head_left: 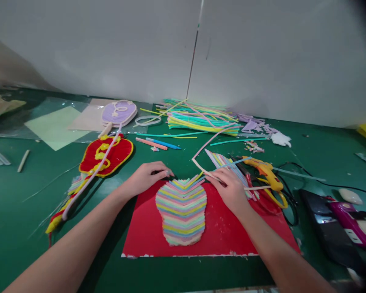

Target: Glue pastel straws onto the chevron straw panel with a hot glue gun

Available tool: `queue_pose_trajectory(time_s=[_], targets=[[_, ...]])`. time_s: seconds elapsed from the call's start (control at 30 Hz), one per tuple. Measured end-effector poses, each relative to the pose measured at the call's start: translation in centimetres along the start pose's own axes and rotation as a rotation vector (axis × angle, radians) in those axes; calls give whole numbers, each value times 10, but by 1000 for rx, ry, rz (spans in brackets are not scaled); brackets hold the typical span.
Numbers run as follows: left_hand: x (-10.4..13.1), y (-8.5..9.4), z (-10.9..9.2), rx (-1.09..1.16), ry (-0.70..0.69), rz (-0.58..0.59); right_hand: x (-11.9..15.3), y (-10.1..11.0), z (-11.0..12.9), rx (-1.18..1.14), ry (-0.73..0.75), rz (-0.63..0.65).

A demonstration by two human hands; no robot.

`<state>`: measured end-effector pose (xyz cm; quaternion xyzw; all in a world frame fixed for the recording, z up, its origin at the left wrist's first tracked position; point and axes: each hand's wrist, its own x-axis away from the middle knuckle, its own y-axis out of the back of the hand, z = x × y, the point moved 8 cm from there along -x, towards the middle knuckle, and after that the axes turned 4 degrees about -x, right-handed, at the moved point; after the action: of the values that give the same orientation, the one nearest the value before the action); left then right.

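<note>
A striped panel of pastel pipe cleaners point(181, 211), laid in V-shaped rows, lies on a red board point(244, 240). My left hand point(149, 177) rests at the board's far edge, left of the panel's top, with thumb and fingertips together; whatever is between them is too small to make out. To the right of the panel's top, my right hand point(228, 187) is closed on a pale bent pipe cleaner point(200, 167), whose one arm rises toward the back. A blue pipe cleaner point(234, 162) runs just above my right knuckles.
Behind lies a heap of pipe cleaners point(201, 120). Scissors and an orange-yellow glue gun point(266, 173) sit right, beside cut strips. A black box and purple tool point(347, 221) stand far right. At left are a red fan point(94, 156) and a lilac fan point(118, 112).
</note>
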<state>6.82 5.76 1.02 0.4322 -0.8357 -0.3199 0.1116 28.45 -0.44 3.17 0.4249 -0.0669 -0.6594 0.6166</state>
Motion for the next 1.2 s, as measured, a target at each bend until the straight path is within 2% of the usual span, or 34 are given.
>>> queue_pose_trajectory(time_s=[0.13,0.37,0.7,0.87,1.2], targets=[[3,-4,-6,-92,51,-53,0,4,3,103,20,-14],[10,-19,-25,-313,31,36,4,3,7,206,73,-25],[8,-23,-31,-172,76,65,8,-1,14,195,125,31],[9,-23,-26,-108,120,75,8,7,11,241,70,-49],[10,-31,-11,12,206,93,12,6,13,295,46,-11]])
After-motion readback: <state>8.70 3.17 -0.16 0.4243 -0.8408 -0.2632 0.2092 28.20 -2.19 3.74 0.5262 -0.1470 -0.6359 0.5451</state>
